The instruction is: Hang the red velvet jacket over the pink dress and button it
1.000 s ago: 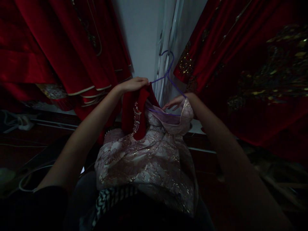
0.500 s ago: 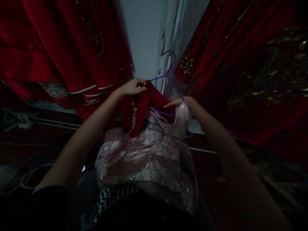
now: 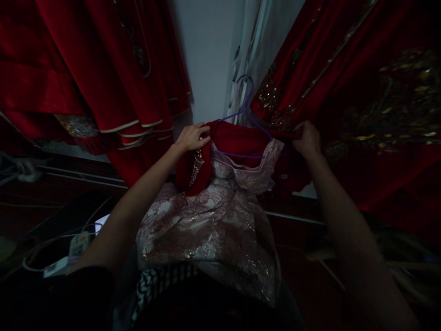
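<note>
A pale pink brocade dress (image 3: 210,225) with metallic threads lies across my lap, its bodice on a purple hanger (image 3: 248,95) whose hook points away from me. A red garment (image 3: 237,139) with beaded trim is spread behind the hanger and over the dress's left shoulder. My left hand (image 3: 193,137) pinches its edge near the left end of the hanger. Out to the right, my right hand (image 3: 308,139) has its fingers closed on the other side of the same red cloth, held stretched past the dress's right strap.
Red garments (image 3: 103,69) hang at left, and more red cloth with gold sequins (image 3: 409,101) hangs close at right. Between them stands a pale door or panel (image 3: 210,55). A power strip (image 3: 79,243) with cables lies at lower left.
My right hand has moved right, away from the dress strap, drawing the red cloth out behind the hanger. My left hand keeps its hold, slightly lower.
</note>
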Available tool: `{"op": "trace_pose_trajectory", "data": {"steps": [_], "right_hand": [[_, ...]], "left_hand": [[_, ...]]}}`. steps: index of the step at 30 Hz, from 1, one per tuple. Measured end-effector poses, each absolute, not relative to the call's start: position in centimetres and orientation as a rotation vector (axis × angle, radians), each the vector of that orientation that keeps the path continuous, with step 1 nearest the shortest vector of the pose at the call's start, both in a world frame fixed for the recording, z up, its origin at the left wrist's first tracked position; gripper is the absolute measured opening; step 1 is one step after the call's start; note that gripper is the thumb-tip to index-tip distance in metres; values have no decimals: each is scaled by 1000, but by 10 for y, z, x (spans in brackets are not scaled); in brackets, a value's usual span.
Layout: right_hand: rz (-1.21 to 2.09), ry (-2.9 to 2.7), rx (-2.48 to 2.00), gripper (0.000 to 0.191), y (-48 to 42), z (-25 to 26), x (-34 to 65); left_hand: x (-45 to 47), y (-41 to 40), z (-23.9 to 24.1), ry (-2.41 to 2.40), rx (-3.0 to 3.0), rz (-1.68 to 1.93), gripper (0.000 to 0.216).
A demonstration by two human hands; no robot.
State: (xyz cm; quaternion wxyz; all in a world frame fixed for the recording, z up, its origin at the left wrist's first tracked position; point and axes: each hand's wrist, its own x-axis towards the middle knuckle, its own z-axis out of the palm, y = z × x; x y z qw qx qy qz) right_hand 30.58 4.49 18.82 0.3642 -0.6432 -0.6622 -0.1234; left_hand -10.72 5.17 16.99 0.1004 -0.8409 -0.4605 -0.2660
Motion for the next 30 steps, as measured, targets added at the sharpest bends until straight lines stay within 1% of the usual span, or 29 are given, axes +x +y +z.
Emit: {"op": "trace_pose_trajectory", "data": {"steps": [3,6,9,11,12,15,19,21,24,25,27,30], "right_hand": [[-359,-1719,-1740,31,23,190,324],[-344,-1719,-1769,33,-1,195,319],[-77,-1657,-1694,29,-13,194,303],[144,-1556,-1567,25,-14,186,287],[205,-1479,-1488,23,-13,179,276],[265,-1397,-1346,21,-10,147,228],[393,-1517,-1243,13,-20,107,145],[476,-1574,-1130,15,-27,100,121],[592,-1670,-1037,15,-30,109,130],[583,-1661,-1041,16,-28,114,144],[511,-1620,-1055,24,-23,124,174],[459,-1543,-1014,46,-14,128,203]], "left_hand": [[-107,54,168,-1378,-2446,-774,28],[-105,52,164,-1412,-2400,-727,29],[-98,44,159,-1429,-2366,-746,29],[-91,37,155,-1452,-2348,-788,29],[-87,33,153,-1472,-2339,-811,29],[-75,21,145,-1538,-2299,-887,28],[-67,12,140,-1620,-2211,-996,24],[-68,12,141,-1638,-2195,-1045,21],[-71,12,144,-1635,-2156,-1129,18],[-71,11,144,-1644,-2128,-1164,19],[-70,7,142,-1687,-2059,-1238,22],[-60,2,136,-1787,-2006,-1391,26]]}}
